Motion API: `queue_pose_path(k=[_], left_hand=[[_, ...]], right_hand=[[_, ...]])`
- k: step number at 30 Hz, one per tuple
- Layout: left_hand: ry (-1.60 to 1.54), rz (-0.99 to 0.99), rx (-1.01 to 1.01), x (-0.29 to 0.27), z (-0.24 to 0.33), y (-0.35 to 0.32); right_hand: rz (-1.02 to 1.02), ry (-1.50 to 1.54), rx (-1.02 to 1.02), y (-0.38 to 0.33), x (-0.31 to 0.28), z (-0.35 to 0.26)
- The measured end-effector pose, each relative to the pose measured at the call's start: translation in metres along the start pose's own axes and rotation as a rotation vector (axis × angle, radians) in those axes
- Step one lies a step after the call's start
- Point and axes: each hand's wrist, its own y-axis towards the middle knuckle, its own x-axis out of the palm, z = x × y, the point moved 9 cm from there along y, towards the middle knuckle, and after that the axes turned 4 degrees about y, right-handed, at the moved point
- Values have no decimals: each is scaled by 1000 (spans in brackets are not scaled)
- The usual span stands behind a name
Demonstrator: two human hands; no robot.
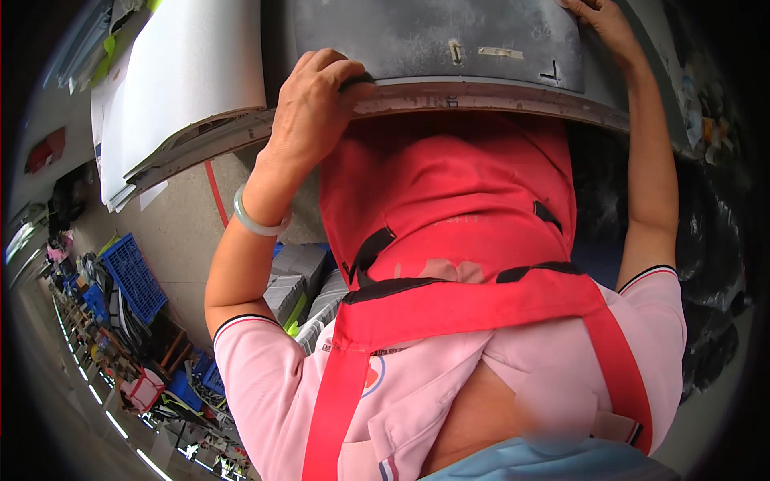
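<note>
A dark grey, scuffed sheet [409, 40] with tape strips and an L-shaped slot near its right corner lies on the work table. My left hand [314, 100] is closed at the table's front edge, its fingers curled round a small dark piece [358, 81] at the sheet's near left corner. Most of that piece is hidden in the grip. Farther off, my right hand [607, 30] reaches to the sheet's right side at the top of the view. Its fingertips touch or hover over the sheet and are partly cut off by the picture's edge.
A stack of large white sheets [192, 72] bends over the table's left end. The wooden table edge [497, 98] runs close before my red apron [457, 192]. Blue crates [134, 276] stand on the floor at left; black plastic bags [710, 264] lie at right.
</note>
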Motion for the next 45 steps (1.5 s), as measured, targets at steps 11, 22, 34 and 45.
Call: queue_pose_path(k=[11,22,34,45], left_hand=[[26,17,36,2,4,-4],[35,23,36,2,5,-6],[29,59,80,2,10,-3],[-139,-80,140,32,65,55]], right_hand=[[-2,-114,56,-16,7,-16],[12,-99,61,-15,11,-14],[117,-209,-66,-14,2,-11],[55,-414,-133,-6,-24,17]])
